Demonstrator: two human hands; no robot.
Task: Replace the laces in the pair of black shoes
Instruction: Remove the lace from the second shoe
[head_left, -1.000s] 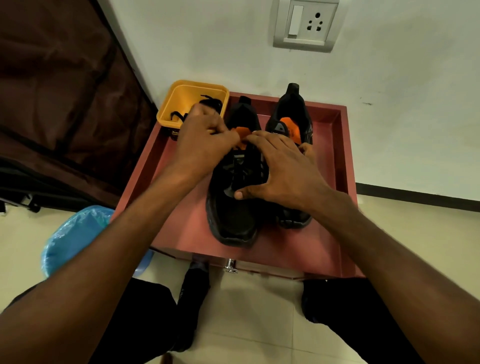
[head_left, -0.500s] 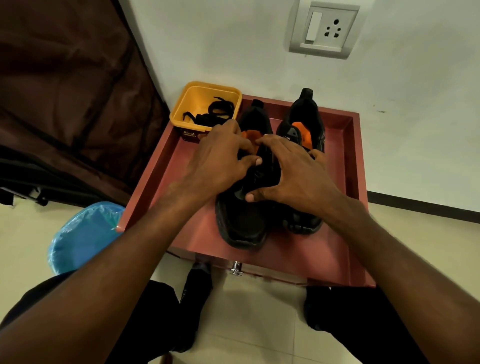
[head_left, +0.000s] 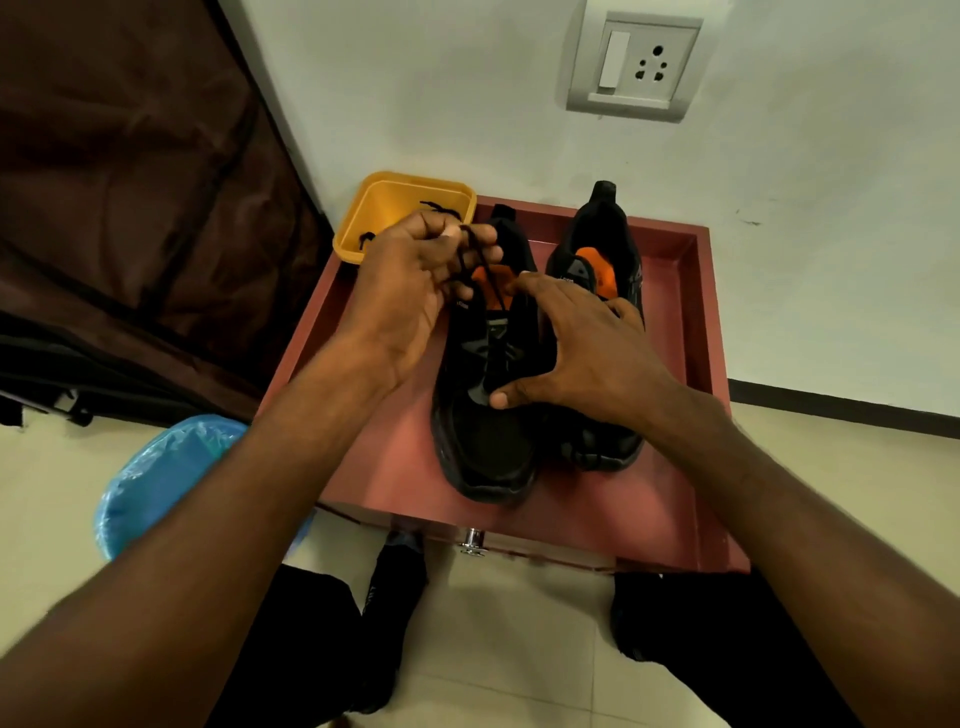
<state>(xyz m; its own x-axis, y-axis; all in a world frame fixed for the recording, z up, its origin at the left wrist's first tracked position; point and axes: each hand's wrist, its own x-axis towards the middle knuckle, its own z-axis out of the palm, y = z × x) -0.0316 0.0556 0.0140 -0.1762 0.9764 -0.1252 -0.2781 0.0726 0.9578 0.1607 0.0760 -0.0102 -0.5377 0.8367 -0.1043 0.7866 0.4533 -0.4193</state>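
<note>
- The red tray (head_left: 675, 426) served as the reference landmark; it stood on the floor against the white wall, with a metal knob (head_left: 471, 540) on its near edge.
- Two black shoes stood side by side inside the tray, toes toward the near edge. The left shoe (head_left: 485, 441) sat near the tray centre; the right shoe (head_left: 605, 239) stood just beside it, toward the tray's right wall. Both showed orange lining at the opening.
- The left hand (head_left: 410, 296) was raised over the tray's far left part, fingers curled and pinching a black lace (head_left: 480, 265) that ran down to the left shoe's upper.
- The right hand (head_left: 587, 353) rested across both shoes with fingers spread; the thumb pressed the left shoe's upper and the fingertips touched near its tongue. It gripped nothing.
- A yellow tub (head_left: 387, 208) stood at the tray's far left corner, holding further black lace (head_left: 439, 208).
- A blue bag-lined bin (head_left: 156, 478) stood on the floor left of the tray.
- A wall socket (head_left: 636, 65) was mounted above the tray.
</note>
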